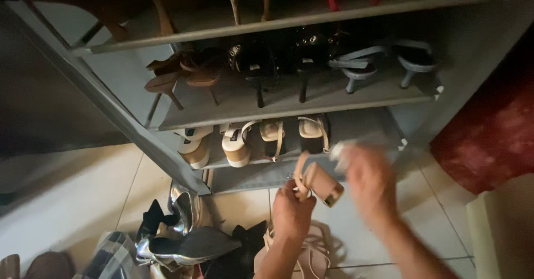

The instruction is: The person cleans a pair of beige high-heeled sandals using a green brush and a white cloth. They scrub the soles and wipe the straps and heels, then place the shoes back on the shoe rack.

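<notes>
Fingers of the left hand (pixel 291 211) clamp one beige block-heel sandal (pixel 318 181) — right hand's (pixel 370 182) grip too blurred to tell.

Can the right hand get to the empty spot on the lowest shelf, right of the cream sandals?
Probably yes. The right hand, blurred, hovers just in front of the lowest shelf, whose right end looks bare beside the cream sandals. Nothing stands between them; the left hand holds the tan block-heel sandal lower down.

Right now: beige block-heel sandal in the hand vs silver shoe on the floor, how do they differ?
The beige sandal is matte, strappy and block-heeled, held up by the left hand; the silver shoe is shiny, closed and pointed, lying on its side on the tile floor. The right hand is motion-blurred. Both shoes sit outside the grey rack.
</notes>
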